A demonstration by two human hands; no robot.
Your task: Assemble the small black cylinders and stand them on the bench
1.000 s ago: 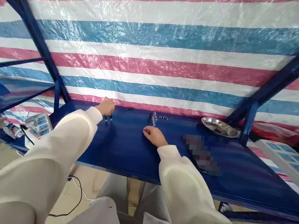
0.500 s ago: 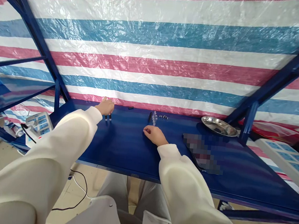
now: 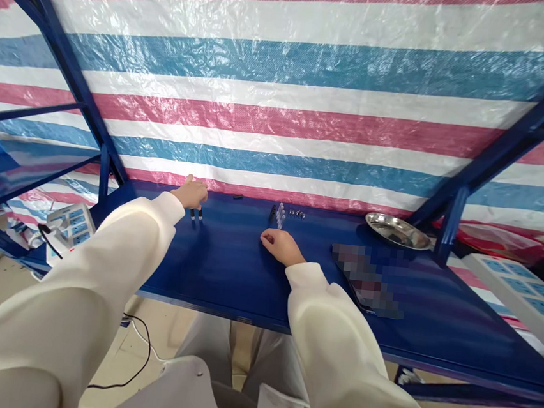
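Our left hand [image 3: 191,193] is right over the two black-and-white sticks [image 3: 193,214] at its five o'clock, and we look to be setting or lifting them, though hidden fingertips mean we can't tell if we've gripped. Our right hand [image 3: 281,245] is curled low by the table [image 3: 227,270], its hold impossible to make out, clear pieces [image 3: 281,216] just beyond at twelve o'clock; next, we judge, calls for a light, steady pinch.

A shiny striped sheet [image 3: 280,121] hangs behind the blue worktop [image 3: 226,276] and blue poles [image 3: 68,70]. The floor [image 3: 113,357] has pale tiles.
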